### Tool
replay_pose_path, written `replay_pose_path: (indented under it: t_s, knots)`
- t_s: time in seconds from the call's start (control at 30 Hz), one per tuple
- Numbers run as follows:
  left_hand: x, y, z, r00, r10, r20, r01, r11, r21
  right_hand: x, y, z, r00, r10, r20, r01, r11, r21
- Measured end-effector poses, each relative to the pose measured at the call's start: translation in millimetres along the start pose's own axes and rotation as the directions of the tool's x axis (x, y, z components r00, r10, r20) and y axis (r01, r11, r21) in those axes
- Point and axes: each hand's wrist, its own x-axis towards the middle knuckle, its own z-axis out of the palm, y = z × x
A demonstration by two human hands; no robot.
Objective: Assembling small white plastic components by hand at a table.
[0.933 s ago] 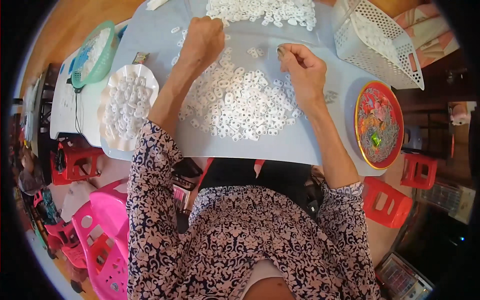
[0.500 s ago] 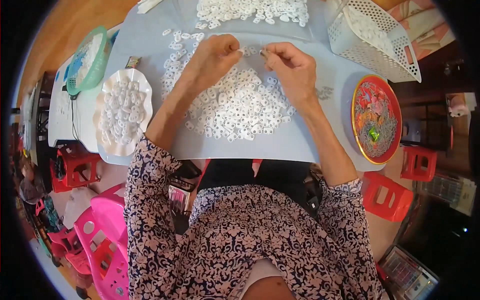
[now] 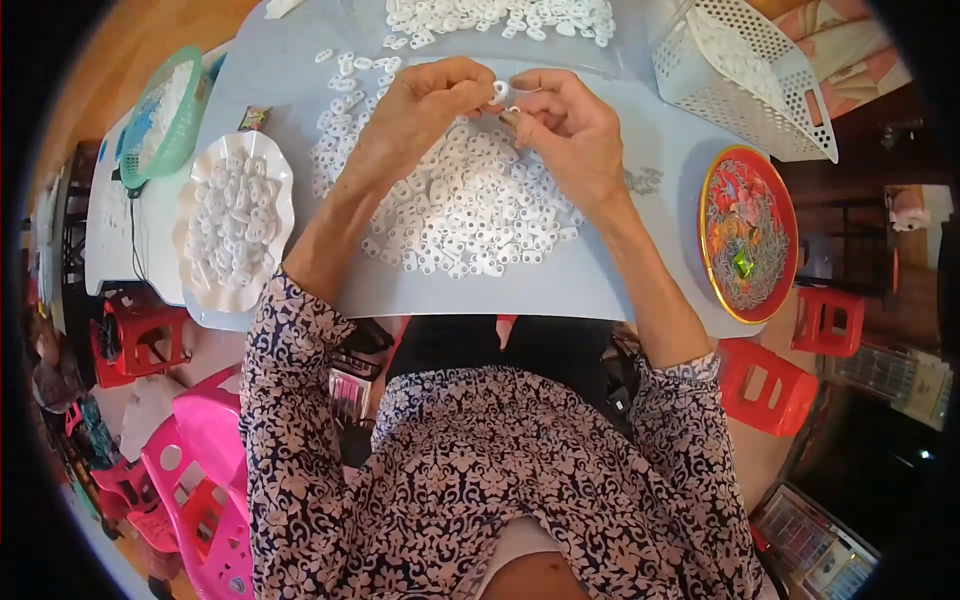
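Above the far part of a pile of small white plastic pieces with round holes (image 3: 470, 215), my two hands have come close together. My left hand (image 3: 428, 105) is closed in a pinch on one white plastic piece (image 3: 500, 92), which sticks out beyond the fingertips. Just to its right, my right hand (image 3: 575, 130) pinches something small whose kind I cannot make out; its fingertips are almost touching the white piece. A few thin grey metal bits (image 3: 643, 181) lie on the table beside my right wrist.
A scalloped white dish (image 3: 285, 215) of white pieces stands left, with a green basket (image 3: 190, 115) beyond. At right are a red round tray (image 3: 703, 235) of grey metal bits and a perforated white basket (image 3: 680, 90). More white pieces (image 3: 500, 18) lie at the far side.
My hands have moved toward each other, and the white piece in my left fingers now meets my right fingertips. The whole view has shifted slightly.
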Motion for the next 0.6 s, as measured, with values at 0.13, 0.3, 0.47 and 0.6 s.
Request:
replay_pose_path:
  t_s: [0.13,0.3,0.47,0.6]
  knots:
    - [-0.3,1.7,-0.8,1.000,0.013,0.017,-0.013,1.000,-0.028,-0.1,-0.7,-1.1,1.000,0.008,0.016,-0.007,1.000,-0.029]
    - [0.8,-1.0,-1.9,0.999,0.040,0.014,-0.040,0.999,0.031,0.1,0.4,0.1,1.000,0.013,0.006,-0.013,1.000,-0.018]
    - [0.3,4.2,-0.7,0.997,0.073,0.003,-0.073,0.983,0.170,-1.1,0.9,0.9,1.000,0.004,0.005,-0.004,0.999,-0.032]
    - [0.0,5.2,-2.2,0.999,0.039,0.000,-0.037,0.970,0.241,-1.3,1.4,2.0,1.000,-0.004,-0.005,0.004,0.999,-0.041]
